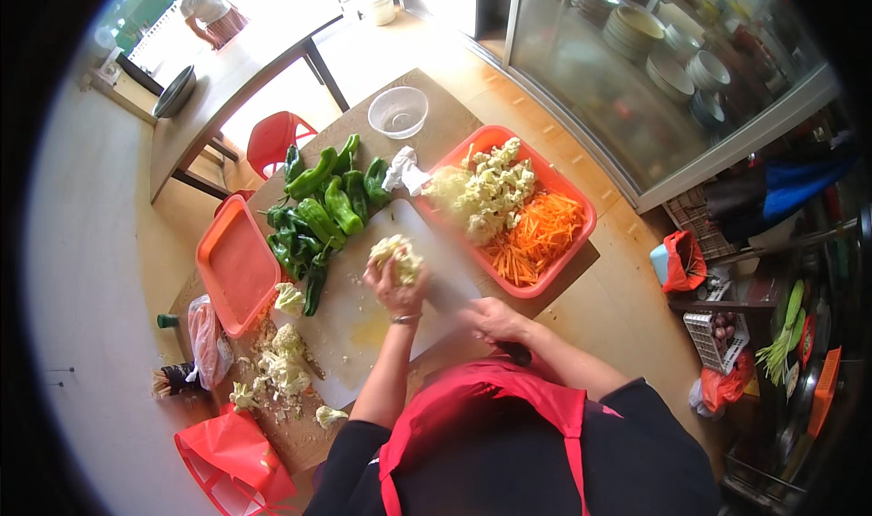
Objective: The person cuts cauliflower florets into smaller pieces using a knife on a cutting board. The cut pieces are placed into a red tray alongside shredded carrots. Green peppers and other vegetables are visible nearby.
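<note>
My left hand [394,291] grips a chunk of cauliflower [398,251] above the white cutting board [334,359]. In my right hand [501,322] is a kitchen knife, its dark handle [516,354] showing below the fist. Its blade [443,299] is motion-blurred and lies just right of my left hand. Beyond my hands, a red plastic tray [589,233] holds cut cauliflower [494,185] and shredded carrot [541,233]. Larger cauliflower pieces [283,363] and crumbs lie on the table by the board's left edge.
Green peppers [320,202] are heaped along the board's far left edge. Around them are an orange-red tray [238,264], a clear plastic bowl [398,112] and a crumpled white cloth or tissue [407,170]. A bagged bundle [210,342] lies left. A person [211,12] stands beyond the counter.
</note>
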Motion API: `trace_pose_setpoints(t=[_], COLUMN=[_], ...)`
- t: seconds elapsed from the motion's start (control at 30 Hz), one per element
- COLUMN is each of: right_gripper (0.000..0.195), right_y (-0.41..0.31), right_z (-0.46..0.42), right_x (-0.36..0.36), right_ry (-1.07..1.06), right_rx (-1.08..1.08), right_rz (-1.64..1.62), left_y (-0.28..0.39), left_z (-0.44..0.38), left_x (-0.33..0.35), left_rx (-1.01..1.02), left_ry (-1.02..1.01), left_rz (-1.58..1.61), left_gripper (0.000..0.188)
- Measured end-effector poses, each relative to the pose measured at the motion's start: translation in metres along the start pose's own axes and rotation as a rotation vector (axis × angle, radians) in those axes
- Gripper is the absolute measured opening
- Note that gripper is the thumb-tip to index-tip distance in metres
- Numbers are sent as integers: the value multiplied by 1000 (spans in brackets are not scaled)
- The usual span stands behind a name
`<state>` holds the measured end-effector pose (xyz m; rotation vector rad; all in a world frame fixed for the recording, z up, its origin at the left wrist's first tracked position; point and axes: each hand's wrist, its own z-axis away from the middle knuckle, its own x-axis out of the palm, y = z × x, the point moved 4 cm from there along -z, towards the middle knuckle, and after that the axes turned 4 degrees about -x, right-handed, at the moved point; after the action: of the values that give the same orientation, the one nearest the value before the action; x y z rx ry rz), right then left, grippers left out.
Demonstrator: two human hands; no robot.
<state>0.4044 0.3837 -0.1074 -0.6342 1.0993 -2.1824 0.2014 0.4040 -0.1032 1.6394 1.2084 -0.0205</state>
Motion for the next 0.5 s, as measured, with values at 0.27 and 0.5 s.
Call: trace_pose_setpoints(t=[0.27,0.5], right_gripper=[14,14], right_y=[-64,-30], right_z=[49,86], right_x=[-92,-135], right_ry=[296,374], right_rx=[-143,-42], right_rz=[-293,-245], left_y=[108,112], left_z=[-74,-89], left_x=[148,238], left_rx=[172,50], left_ry=[-243,-665], left_rz=[207,-316], left_gripper=[58,55])
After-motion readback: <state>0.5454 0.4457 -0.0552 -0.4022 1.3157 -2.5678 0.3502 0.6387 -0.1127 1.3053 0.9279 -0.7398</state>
